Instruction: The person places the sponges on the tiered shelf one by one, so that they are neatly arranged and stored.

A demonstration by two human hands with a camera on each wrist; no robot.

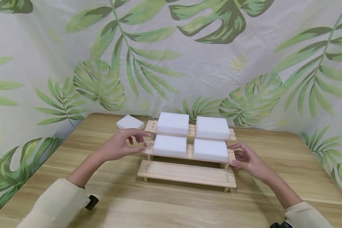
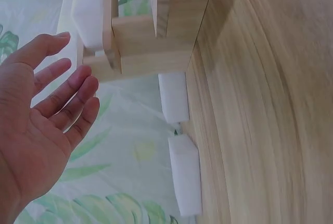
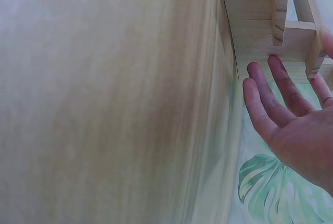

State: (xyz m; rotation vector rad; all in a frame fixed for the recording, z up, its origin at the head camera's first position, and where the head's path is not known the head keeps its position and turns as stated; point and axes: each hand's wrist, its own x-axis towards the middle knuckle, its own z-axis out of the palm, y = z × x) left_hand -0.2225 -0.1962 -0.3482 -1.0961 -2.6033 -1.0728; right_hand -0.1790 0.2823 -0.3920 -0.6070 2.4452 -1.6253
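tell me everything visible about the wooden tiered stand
The wooden tiered stand is pale, with three stepped planks on short supports and dark markings near the lowest plank's ends. It stands upright on the table. Two white blocks rest on each upper tier; the lowest is bare. The left hand and right hand flank the middle tier; contact is unclear.

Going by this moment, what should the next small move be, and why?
Probably close the left hand lightly on the left end of the middle shelf: it is open beside that end, the right hand is at the opposite end, and two white blocks rest there, so steadying both ends seems sensible.
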